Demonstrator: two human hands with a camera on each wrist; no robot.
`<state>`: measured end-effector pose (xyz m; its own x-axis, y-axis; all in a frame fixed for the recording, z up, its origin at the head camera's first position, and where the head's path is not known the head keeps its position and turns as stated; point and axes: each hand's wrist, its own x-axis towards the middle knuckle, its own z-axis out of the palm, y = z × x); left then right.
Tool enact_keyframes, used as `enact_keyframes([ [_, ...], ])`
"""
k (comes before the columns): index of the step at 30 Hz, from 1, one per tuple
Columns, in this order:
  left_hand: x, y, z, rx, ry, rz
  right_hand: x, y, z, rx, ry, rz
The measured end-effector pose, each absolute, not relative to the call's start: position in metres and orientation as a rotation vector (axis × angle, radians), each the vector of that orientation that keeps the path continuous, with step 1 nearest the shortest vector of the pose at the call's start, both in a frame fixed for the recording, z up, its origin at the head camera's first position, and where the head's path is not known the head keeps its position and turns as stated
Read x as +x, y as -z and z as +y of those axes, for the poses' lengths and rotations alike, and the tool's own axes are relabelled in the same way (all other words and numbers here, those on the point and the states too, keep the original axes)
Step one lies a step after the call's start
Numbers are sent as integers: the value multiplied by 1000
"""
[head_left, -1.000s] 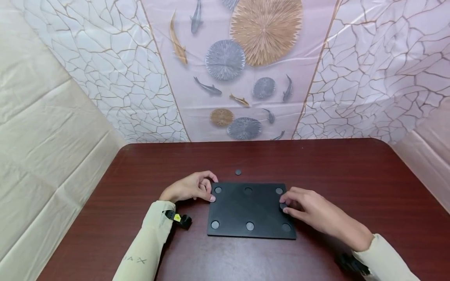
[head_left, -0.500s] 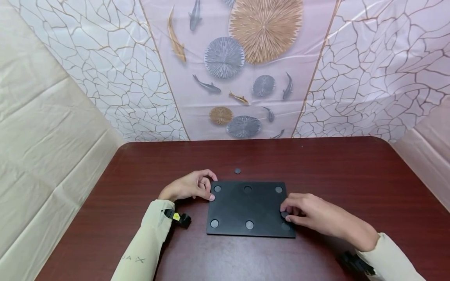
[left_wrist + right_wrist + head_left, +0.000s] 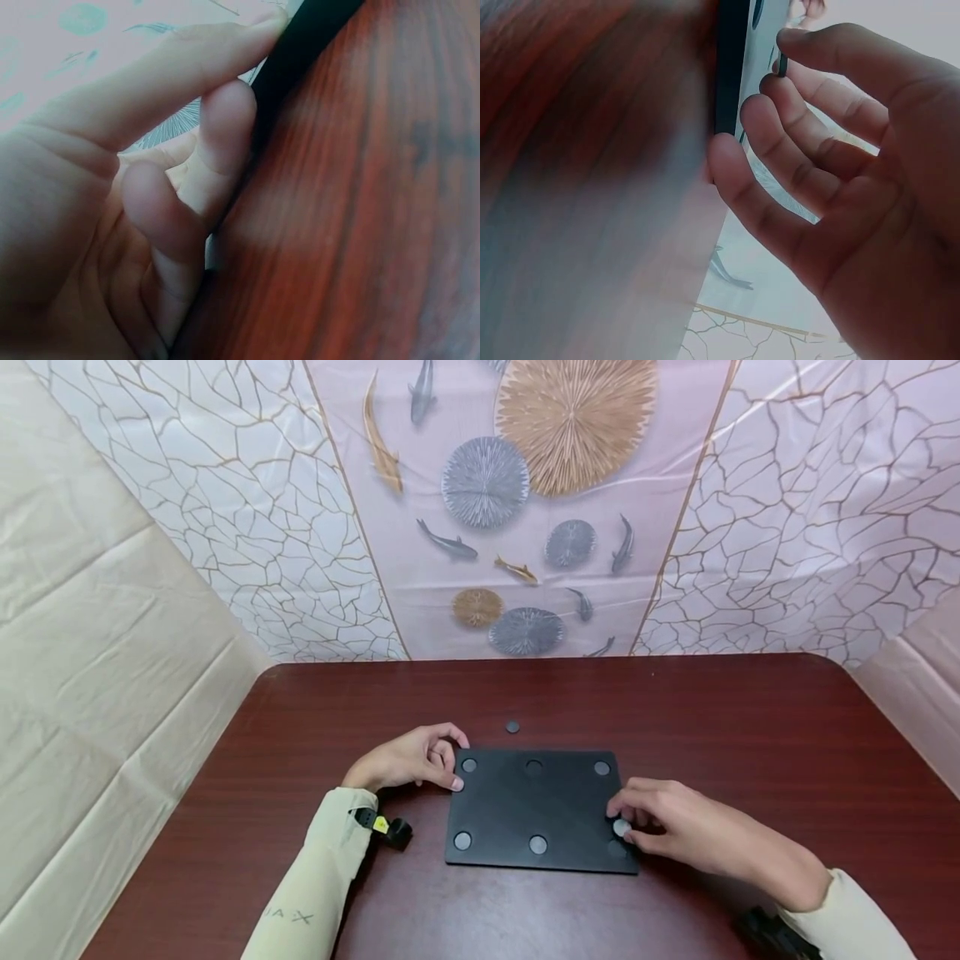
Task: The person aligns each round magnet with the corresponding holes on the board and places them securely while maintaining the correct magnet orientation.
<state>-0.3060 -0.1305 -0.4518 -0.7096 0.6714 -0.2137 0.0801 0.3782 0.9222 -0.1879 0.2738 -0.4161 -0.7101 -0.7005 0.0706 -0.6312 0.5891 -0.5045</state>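
A flat black board (image 3: 532, 806) lies on the table, with round recesses along its far and near edges. Several recesses hold grey discs, such as the near-middle disc (image 3: 537, 844). The far-middle recess (image 3: 534, 767) and the near-right recess (image 3: 617, 849) look dark. My left hand (image 3: 412, 760) holds the board's left edge, thumb on the rim and fingers bent against its side. Between thumb and fingertip, my right hand (image 3: 678, 822) pinches a small disc (image 3: 621, 827) above the board's right side. In the right wrist view, the disc (image 3: 783, 66) appears edge-on, and the little finger touches the board.
One loose dark disc (image 3: 512, 727) lies on the reddish-brown table (image 3: 337, 702) beyond the board's far edge. A patterned cloth (image 3: 525, 552) hangs behind the table, and pale sheets (image 3: 112, 693) line the sides.
My right hand has moved toward the near-right corner of the board with its disc, which has tilted so a lighter face shows. The left hand stays at the board's left edge.
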Motion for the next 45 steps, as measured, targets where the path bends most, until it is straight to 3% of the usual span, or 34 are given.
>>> enact_keyframes([
  [45,-309,454,-133,642,-1314,2088,-186,415,268,-1102,747,2564],
])
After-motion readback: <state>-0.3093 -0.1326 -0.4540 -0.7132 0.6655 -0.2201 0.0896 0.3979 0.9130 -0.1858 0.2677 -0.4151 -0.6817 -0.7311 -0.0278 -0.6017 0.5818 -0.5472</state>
